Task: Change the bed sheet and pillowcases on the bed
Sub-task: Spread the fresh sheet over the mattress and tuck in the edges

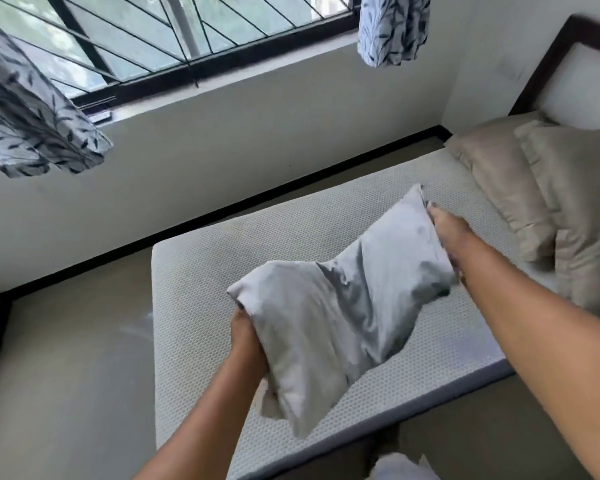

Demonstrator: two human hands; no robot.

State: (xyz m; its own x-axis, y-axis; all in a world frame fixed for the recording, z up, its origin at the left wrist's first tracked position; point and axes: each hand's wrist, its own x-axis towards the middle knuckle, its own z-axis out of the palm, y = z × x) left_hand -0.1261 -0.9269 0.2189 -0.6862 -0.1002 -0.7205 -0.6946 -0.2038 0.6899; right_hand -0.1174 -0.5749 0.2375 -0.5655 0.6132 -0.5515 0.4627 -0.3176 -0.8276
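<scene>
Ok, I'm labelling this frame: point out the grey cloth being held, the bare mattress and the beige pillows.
grey cloth (329, 306): head view, its creased middle.
mattress (205, 271): head view, bare textured top.
beige pillows (499, 181): head view, window-side pillow's face.

The grey pillow (329, 306), held up, fills the space over the middle of the mattress (201, 271). Bare mattress lies open to its left and near edge. Two beige pillows (520, 202) crowd the headboard (582, 84) end. The wall (257, 140) closes the far side, and curtains (32, 116) hang overhead.
</scene>
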